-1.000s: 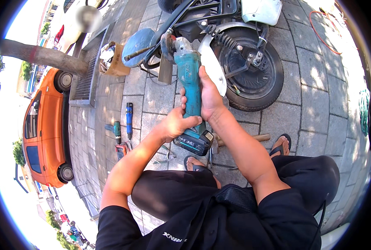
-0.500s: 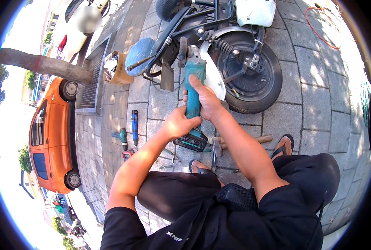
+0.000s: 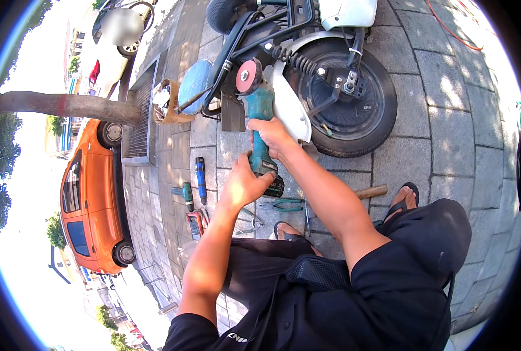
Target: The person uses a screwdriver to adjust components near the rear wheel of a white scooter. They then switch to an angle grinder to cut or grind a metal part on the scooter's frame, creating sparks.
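**Two hands on a teal grinder beside a scooter's rear wheel**

A person crouches on grey paving stones (image 3: 447, 134), dark trousers (image 3: 424, 245) and a sandalled foot (image 3: 404, 202) filling the near edge of the view. Both bare forearms reach up from below. The left hand (image 3: 244, 186) closes round the rear end of a teal angle grinder (image 3: 260, 137), by its dark battery base, fingers wrapped on it. The right hand (image 3: 275, 136) grips the tool's body further forward, fingers curled tight about it. The grinder is held off the ground, pointing away from the person, its reddish disc (image 3: 249, 76) at the far end, close beside the scooter's frame and white mudguard (image 3: 290, 108).

Loose tools lie on the paving near the knees: green-handled pliers (image 3: 287, 203) just under the grinder's base, a wooden-handled tool (image 3: 370, 192) to the right, partly behind the right forearm. To the left rest a blue cordless tool (image 3: 201, 175), a smaller green one (image 3: 185, 193) and a red item (image 3: 195, 222) that is too small to tell.

Beyond the hands stands the scooter's black rear wheel (image 3: 348, 96), with its spring shock absorber (image 3: 284, 55) and black frame tubes crowding the space around the disc. A blue round part (image 3: 193, 85) sits left of the frame, a brown box (image 3: 168, 105) beside it. Further left, a metal grate (image 3: 137, 117) borders a tree trunk (image 3: 67, 105), and an orange car (image 3: 91, 205) is parked at the kerb.
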Demonstrator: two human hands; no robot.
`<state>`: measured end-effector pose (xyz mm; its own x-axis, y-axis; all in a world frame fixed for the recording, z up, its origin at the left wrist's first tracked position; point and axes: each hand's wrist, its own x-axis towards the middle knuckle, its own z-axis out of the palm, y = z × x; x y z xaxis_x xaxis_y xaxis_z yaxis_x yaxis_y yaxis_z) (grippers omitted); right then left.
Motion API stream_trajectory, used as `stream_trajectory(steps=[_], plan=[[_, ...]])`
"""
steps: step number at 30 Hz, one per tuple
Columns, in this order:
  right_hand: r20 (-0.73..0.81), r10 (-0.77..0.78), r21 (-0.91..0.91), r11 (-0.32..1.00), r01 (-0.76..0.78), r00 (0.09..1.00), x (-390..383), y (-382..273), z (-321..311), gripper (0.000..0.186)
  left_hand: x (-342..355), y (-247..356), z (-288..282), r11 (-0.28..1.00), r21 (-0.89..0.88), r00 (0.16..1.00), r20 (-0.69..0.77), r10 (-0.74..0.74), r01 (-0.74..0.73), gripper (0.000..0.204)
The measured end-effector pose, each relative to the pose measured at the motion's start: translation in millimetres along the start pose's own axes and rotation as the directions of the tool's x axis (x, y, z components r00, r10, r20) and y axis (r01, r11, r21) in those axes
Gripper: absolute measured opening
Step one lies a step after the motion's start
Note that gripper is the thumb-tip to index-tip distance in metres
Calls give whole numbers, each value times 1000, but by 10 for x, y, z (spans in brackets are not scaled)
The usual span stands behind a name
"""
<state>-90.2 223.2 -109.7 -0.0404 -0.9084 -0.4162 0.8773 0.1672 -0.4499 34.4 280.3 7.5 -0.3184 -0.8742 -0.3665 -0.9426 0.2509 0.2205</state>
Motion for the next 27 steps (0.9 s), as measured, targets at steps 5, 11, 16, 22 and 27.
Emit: stream_trajectory(steps=[5, 11, 16, 22, 27], plan=[[38, 96, 44, 994, -98, 995, 205, 38, 66, 15, -7, 64, -37, 982, -127, 990, -22, -141, 138, 88], [68, 84, 145, 985, -93, 994, 414, 84, 84, 16, 113, 89, -119, 993, -17, 988, -98, -120, 119, 83], [68, 74, 134, 988, -82, 995, 417, 61, 134, 16, 147, 40, -134, 995, 2, 988, -113, -100, 101, 82], [37, 83, 131, 988, -87, 996, 425, 82, 181, 14, 190, -56, -116, 996, -22, 984, -159, -85, 83, 82], [45, 74, 136, 987, -80, 996, 470, 124, 198, 14, 200, -88, -118, 997, 2, 982, -172, -75, 77, 82]])
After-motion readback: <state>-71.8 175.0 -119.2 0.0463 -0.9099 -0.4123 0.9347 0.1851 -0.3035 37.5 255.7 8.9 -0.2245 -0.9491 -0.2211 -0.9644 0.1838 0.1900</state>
